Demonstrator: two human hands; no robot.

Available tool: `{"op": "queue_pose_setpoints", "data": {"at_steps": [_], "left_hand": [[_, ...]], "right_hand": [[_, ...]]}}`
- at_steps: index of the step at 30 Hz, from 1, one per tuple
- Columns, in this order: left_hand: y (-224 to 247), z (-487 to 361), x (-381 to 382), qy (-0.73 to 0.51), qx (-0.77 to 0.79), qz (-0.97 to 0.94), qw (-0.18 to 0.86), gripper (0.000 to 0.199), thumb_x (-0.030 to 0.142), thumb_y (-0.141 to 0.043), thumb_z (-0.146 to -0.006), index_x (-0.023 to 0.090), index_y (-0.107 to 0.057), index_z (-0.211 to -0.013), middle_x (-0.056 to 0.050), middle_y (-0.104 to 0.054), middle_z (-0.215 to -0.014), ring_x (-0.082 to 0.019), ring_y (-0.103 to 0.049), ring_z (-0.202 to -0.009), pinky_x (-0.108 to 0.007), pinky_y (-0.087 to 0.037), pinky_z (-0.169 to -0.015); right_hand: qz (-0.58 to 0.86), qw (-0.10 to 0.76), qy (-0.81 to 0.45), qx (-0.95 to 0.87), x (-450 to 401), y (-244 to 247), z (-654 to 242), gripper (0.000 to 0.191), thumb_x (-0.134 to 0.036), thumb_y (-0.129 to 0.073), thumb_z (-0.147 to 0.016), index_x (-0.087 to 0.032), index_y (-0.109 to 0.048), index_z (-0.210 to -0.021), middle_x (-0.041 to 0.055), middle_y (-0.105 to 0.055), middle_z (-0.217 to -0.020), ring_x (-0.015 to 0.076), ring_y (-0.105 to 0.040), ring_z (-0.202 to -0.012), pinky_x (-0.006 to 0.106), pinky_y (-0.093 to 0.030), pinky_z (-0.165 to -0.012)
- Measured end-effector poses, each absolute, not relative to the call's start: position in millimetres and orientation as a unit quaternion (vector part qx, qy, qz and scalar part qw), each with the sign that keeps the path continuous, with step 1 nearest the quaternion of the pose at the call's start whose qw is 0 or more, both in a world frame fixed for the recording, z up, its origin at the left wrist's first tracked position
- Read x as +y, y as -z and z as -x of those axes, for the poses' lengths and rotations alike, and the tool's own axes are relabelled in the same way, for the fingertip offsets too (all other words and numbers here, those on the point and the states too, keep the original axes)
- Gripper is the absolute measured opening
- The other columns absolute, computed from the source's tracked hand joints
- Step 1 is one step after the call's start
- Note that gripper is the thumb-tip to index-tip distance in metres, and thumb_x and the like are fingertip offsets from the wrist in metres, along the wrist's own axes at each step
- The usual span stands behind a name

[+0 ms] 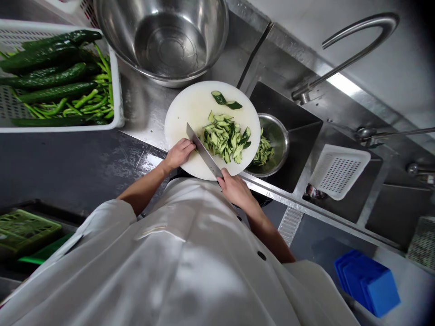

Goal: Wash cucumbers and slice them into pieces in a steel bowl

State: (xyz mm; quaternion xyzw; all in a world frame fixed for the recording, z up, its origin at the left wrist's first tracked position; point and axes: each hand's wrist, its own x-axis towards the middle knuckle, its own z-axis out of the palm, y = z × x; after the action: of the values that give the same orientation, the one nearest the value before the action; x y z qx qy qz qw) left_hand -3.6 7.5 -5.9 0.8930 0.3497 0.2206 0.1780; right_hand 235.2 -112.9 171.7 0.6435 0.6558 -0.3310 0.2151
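My right hand (235, 186) is wrapped round the handle of a knife (204, 152), whose blade lies across a round white cutting board (183, 106). On the board's left side, my left hand (181, 153) has its fingers bent together at the blade's far end; whatever is under them is too hidden to name. Right of the blade is a pile of cut cucumber pieces (222, 136). Two larger cucumber slices (218, 97) with dark green skin lie near the board's top edge. A metal bowl (282, 147) holding more cut pieces is partly beneath the board's right side.
A white basket (117, 97) of whole cucumbers and green peppers stands at the upper left. Behind the board is a large steel bowl (170, 43). Sinks with a curved faucet (356, 59) and a white basket (340, 172) are to the right. Blue containers (369, 283) are lower right.
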Motion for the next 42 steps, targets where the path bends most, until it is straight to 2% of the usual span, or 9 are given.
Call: {"op": "queue_pose_setpoints", "data": {"at_steps": [11,16,21,23,27,30,34,38,42], "left_hand": [[1.0,11.4,14.4,-0.250,0.393,-0.852,0.240,0.024,0.022,-0.045,-0.101,0.022,-0.068,-0.106,-0.011,-0.068,-0.104,-0.026,-0.061,-0.101,-0.044,-0.056,-0.092],[-24.1,20.5,95.6,-0.252,0.496,-0.808,0.194,0.027,0.026,-0.050,-0.098,0.024,-0.064,-0.121,-0.013,-0.063,-0.117,-0.030,-0.058,-0.113,-0.050,-0.050,-0.100],[-43.9,-49.2,192.7,-0.170,0.388,-0.886,0.190,0.048,0.036,-0.067,-0.088,0.022,-0.061,-0.134,-0.014,-0.054,-0.139,-0.037,-0.045,-0.135,-0.055,-0.037,-0.115],[-41.6,-85.3,216.5,-0.120,0.343,-0.909,0.203,0.047,0.037,-0.067,-0.086,0.019,-0.064,-0.129,-0.014,-0.057,-0.133,-0.038,-0.045,-0.134,-0.055,-0.037,-0.114],[-33.1,-120.5,241.6,-0.081,0.294,-0.929,0.209,0.030,0.032,-0.063,-0.085,0.020,-0.072,-0.112,-0.010,-0.063,-0.112,-0.032,-0.057,-0.118,-0.051,-0.038,-0.114],[-31.7,-102.6,243.3,-0.116,0.328,-0.919,0.188,0.028,0.038,-0.063,-0.087,0.020,-0.071,-0.107,-0.009,-0.065,-0.103,-0.030,-0.060,-0.113,-0.047,-0.043,-0.111],[-31.2,-41.7,219.4,-0.116,0.441,-0.880,0.136,0.034,0.041,-0.061,-0.087,0.018,-0.068,-0.111,-0.013,-0.067,-0.107,-0.031,-0.064,-0.110,-0.043,-0.052,-0.100],[-28.4,16.6,173.1,-0.179,0.522,-0.824,0.131,0.032,0.044,-0.059,-0.092,0.019,-0.065,-0.111,-0.014,-0.068,-0.103,-0.029,-0.068,-0.101,-0.042,-0.056,-0.094],[-27.5,27.9,110.9,-0.253,0.564,-0.776,0.126,0.029,0.042,-0.062,-0.094,0.021,-0.063,-0.114,-0.012,-0.067,-0.107,-0.026,-0.068,-0.093,-0.042,-0.058,-0.087]], "right_hand": [[-0.665,0.130,0.327,0.659,-113.6,-161.3,-254.6,0.045,-0.042,-0.033,-0.111,-0.019,-0.051,-0.146,0.0141,-0.076,-0.107,0.0317,-0.069,-0.103,0.032,-0.045,-0.081],[-0.609,0.133,0.338,0.705,-151.4,-170.4,-313.5,0.038,-0.043,-0.035,-0.110,-0.025,-0.065,-0.124,0.0083,-0.076,-0.098,0.0271,-0.069,-0.093,0.030,-0.042,-0.079],[-0.554,0.148,0.373,0.730,-147.1,-141.6,-328.9,0.030,-0.041,-0.044,-0.108,-0.026,-0.070,-0.104,0.0040,-0.076,-0.090,0.0211,-0.067,-0.086,0.027,-0.038,-0.076],[-0.566,0.122,0.373,0.725,-128.6,-131.5,-326.6,0.031,-0.041,-0.045,-0.108,-0.026,-0.072,-0.105,0.0045,-0.077,-0.096,0.0202,-0.067,-0.090,0.026,-0.038,-0.079],[-0.615,0.096,0.335,0.708,-91.5,-131.5,-324.5,0.030,-0.043,-0.048,-0.108,-0.026,-0.073,-0.110,0.0055,-0.078,-0.109,0.0212,-0.069,-0.098,0.026,-0.040,-0.081],[-0.649,0.100,0.294,0.694,-88.6,-144.4,-317.0,0.032,-0.042,-0.045,-0.110,-0.026,-0.071,-0.121,0.0069,-0.078,-0.114,0.0234,-0.070,-0.101,0.027,-0.041,-0.081],[-0.649,0.108,0.307,0.688,-111.4,-154.0,-288.8,0.034,-0.041,-0.044,-0.110,-0.027,-0.067,-0.130,0.0078,-0.078,-0.116,0.0250,-0.070,-0.104,0.028,-0.043,-0.081],[-0.658,0.092,0.353,0.659,-117.3,-140.3,-261.1,0.035,-0.043,-0.043,-0.111,-0.027,-0.064,-0.134,0.0067,-0.077,-0.120,0.0255,-0.070,-0.109,0.028,-0.045,-0.084],[-0.714,0.085,0.331,0.611,-101.3,-125.5,-251.9,0.042,-0.042,-0.037,-0.112,-0.023,-0.059,-0.142,0.0097,-0.076,-0.124,0.0279,-0.069,-0.112,0.032,-0.047,-0.092]]}}
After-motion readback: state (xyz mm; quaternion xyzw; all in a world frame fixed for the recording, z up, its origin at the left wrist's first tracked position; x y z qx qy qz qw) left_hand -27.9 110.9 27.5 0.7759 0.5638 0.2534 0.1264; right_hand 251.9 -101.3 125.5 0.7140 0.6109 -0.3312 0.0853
